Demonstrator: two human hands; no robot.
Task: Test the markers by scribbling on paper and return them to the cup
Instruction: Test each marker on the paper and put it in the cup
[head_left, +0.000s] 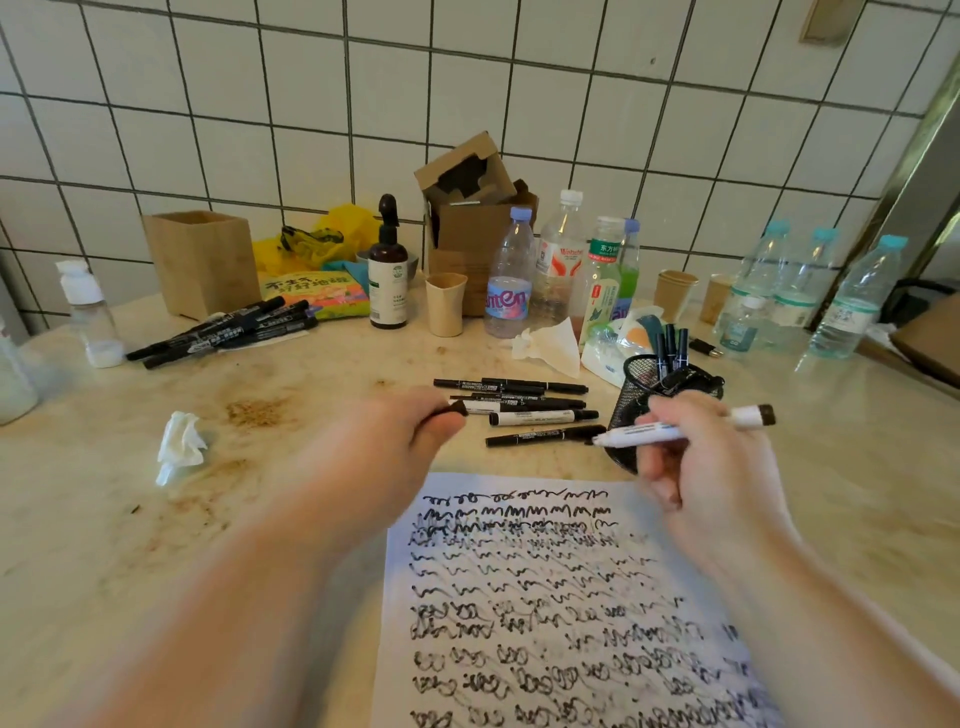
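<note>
A beige, stained stone desk (130, 519) stands against a wall of white square tiles with dark grout (311, 93). At six o'clock lies a white paper sheet (561, 597) covered in rows of black scribble. The right hand (711, 457) has its grip clamped on a white-barrelled marker with a dark end (675, 428), held level above the sheet's upper right corner. Behind it, at three o'clock, a black wire-mesh cup (649, 400) holds several dark markers. The left hand (384, 441) pinches a small black cap (457, 410). At twelve o'clock from the sheet lie loose black and white markers (519, 410). A second bundle of black markers (223, 332) lies at ten o'clock. Clear plastic bottles (561, 260), brown cardboard boxes (467, 208) and crumpled white tissue (179, 447) share the surface.
</note>
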